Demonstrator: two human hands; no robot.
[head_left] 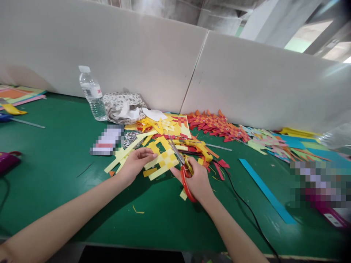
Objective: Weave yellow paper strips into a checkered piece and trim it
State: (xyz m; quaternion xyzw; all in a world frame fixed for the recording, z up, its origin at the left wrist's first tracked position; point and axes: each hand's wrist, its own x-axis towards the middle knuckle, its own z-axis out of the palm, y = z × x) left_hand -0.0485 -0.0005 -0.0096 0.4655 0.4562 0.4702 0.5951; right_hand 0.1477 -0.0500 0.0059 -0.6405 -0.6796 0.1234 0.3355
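Hands trimmed a woven yellow paper piece on the green surface.

The fingers of the right hand [196, 179] were closed through the loops of red-handled metal scissors [183, 168], blades pointing up-left over a woven yellow-and-pale-yellow paper strip mat [161, 159]. The fingers of the left hand [135, 164] pinched that mat's left edge, holding it just above the green felt surface [60, 164]. Behind lay yellow paper scraps [161, 126], a row of red-and-orange woven paper pieces [219, 124], a clear plastic water bottle [92, 94] and a long blue paper strip [265, 190].
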